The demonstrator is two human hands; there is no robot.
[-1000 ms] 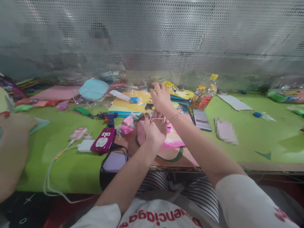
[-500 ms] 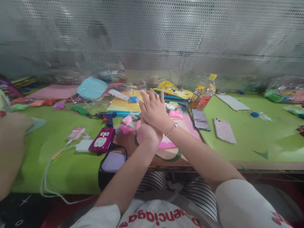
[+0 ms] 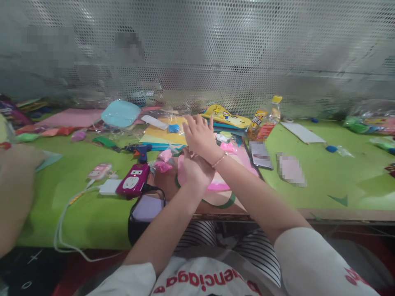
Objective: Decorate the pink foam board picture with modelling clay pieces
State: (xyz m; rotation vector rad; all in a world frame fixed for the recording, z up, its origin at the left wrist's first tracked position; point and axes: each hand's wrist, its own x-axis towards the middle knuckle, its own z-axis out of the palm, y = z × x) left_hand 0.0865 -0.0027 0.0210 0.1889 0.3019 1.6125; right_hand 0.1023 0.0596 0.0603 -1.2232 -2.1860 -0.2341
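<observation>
My right hand [image 3: 201, 137] lies across the top of my left hand [image 3: 197, 169], palm down, its fingers stretched out and apart. My left hand is palm up underneath; its thumb side shows, but its fingers are covered. Anything between the two palms is hidden. Both hands are over a layered paper piece in pink, cream and green [image 3: 219, 198]. Just left of them are small pink lumps in clear wrap [image 3: 163, 166]. A brighter pink lump [image 3: 228, 148] lies beyond my right wrist.
A purple power adapter [image 3: 133, 181] with white cables and a blue glue gun [image 3: 142, 153] lie left. Behind are coloured sheets [image 3: 154, 137] and a yellow decorated cutout [image 3: 226, 117]. A drink bottle [image 3: 263, 123] and phone [image 3: 291, 168] stand right. Another person's arm [image 3: 15, 193] is far left.
My right hand has shifted slightly over the left, its wrist a little nearer and lower. The other person's arm at far left has moved slightly. The table items stay put.
</observation>
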